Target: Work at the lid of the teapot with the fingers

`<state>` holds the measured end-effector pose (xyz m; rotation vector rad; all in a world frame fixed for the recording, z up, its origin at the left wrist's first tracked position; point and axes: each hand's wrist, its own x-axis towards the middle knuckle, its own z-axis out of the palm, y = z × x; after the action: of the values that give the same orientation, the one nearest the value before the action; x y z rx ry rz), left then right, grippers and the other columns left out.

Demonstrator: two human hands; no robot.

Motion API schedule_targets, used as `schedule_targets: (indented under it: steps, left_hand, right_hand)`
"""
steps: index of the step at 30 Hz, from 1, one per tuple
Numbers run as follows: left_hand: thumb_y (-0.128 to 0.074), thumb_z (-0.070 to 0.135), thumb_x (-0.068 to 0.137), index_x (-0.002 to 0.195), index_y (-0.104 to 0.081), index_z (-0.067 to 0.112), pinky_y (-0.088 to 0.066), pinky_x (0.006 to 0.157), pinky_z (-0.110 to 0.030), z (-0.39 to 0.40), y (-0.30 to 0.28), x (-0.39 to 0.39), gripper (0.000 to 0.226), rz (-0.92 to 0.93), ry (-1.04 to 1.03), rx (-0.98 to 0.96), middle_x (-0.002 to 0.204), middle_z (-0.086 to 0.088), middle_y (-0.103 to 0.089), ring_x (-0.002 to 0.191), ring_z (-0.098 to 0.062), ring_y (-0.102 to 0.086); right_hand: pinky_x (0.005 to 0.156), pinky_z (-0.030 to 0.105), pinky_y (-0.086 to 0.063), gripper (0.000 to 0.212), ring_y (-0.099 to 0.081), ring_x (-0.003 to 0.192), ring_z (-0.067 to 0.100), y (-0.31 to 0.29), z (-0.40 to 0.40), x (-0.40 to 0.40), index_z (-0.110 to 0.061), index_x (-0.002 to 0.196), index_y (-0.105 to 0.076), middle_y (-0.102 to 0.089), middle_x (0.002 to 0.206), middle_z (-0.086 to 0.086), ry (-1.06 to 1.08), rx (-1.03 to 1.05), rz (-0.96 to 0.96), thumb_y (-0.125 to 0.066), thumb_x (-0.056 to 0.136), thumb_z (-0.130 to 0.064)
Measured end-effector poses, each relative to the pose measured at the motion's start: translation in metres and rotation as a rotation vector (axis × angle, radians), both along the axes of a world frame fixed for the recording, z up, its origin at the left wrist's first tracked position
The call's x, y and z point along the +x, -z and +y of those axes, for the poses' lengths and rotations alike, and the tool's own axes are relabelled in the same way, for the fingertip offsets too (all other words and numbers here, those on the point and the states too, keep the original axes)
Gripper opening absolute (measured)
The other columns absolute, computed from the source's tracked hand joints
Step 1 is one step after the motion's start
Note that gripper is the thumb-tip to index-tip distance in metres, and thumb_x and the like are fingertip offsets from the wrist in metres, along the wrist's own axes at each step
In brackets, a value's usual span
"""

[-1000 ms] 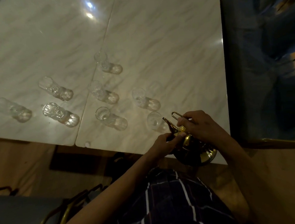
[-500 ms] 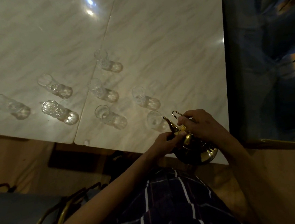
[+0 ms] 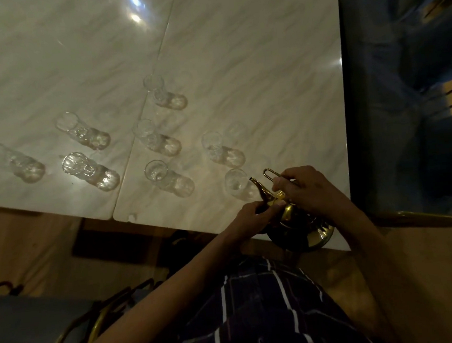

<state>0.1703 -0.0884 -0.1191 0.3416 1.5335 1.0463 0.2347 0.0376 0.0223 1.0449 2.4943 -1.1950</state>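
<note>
In the head view, a brass teapot (image 3: 299,225) stood at the near edge of a marble-patterned table (image 3: 251,61), toward its right corner, its round base partly overhanging the rim. The right hand (image 3: 311,191) lay over the top of the pot, fingers curled round the thin wire handle (image 3: 271,173), whose loop stuck out past the knuckles on the far side. The left hand (image 3: 253,219) came in from the near left and pinched the pot at the base of the spout, thumb and fingers closed on the metal. The curved spout (image 3: 258,186) pointed far-left toward the nearest glass (image 3: 238,184), its tip just beside that glass's rim; whether they touched could not be told.

Eight small clear glasses stood upright on the table. The nearest glass showed a pale glint at its bottom, but whether it held liquid could not be told. Beyond it stood a second glass (image 3: 222,150); further left came a near-centre glass (image 3: 167,177), a middle glass (image 3: 156,137) and a far glass (image 3: 164,93). Left of the seam (image 3: 145,123) between the two tabletop panels stood three more glasses (image 3: 89,171), well apart from the hands. Their contents could not be made out in the dim light.

The far half of the tabletop lay bare, with a lamp reflection (image 3: 135,8). At the right the table ended at a straight edge against a dark blue surface (image 3: 402,89). Near the person, a striped shirt (image 3: 258,317) filled the lower frame.
</note>
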Motion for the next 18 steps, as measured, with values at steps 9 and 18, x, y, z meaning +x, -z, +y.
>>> schedule_targets:
  steps: [9,18]
  left_hand:
    - [-0.065,0.078,0.074,0.118,-0.074,0.010,-0.061,0.097,-0.045,-0.0004,0.0018,0.0011,0.082,-0.002,-0.015,0.032,0.115,-0.009,-0.077,0.104,-0.024,-0.076]
    - [-0.066,0.074,0.082,0.118,-0.074,0.010,-0.060,0.098,-0.044,-0.0009,0.0032,0.0007,0.074,0.031,-0.007,0.039,0.113,-0.009,-0.077,0.104,-0.024,-0.075]
  right_hand:
    - [0.084,0.042,-0.055,0.029,-0.068,0.086,0.019,-0.0024,-0.0006,0.0014,-0.018,0.087,-0.076,-0.073,0.088,0.003,0.012,-0.014,0.002,-0.053,0.098,-0.033]
    - [0.083,0.044,-0.055,0.029,-0.068,0.086,0.019,-0.0025,-0.0008,0.0015,-0.018,0.087,-0.076,-0.073,0.088,0.003,0.016,-0.024,0.007,-0.054,0.097,-0.034]
